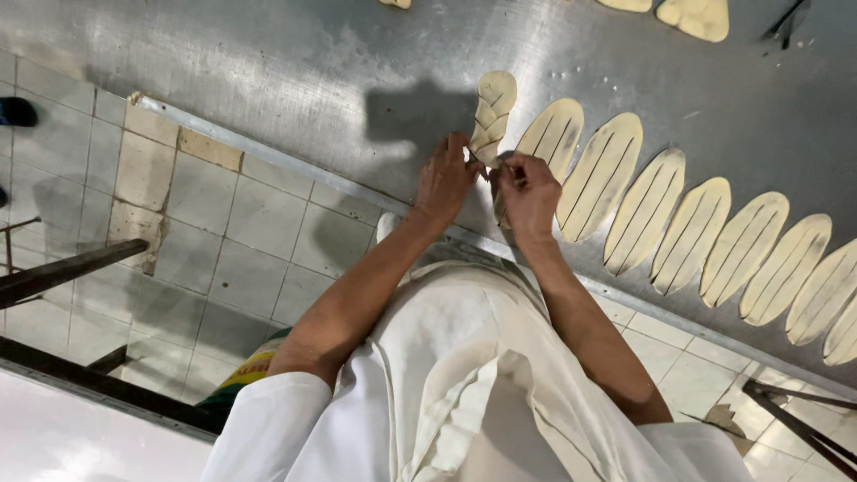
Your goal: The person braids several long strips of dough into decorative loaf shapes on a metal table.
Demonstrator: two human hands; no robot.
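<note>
Pinching the braided dough piece, your left hand and right hand both close their grip on its strands. Slit dough ovals lie beside it on the steel surface.

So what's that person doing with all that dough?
A person in white clothes stands at a metal table and works one piece of dough with both bare hands. The left hand and the right hand pinch the near end of a braided dough piece, which already looks plaited along its far part. Beside it, to the right, lies a row of flat oval dough pieces, each cut with long slits and not yet braided. A few more dough pieces lie at the far edge.
</note>
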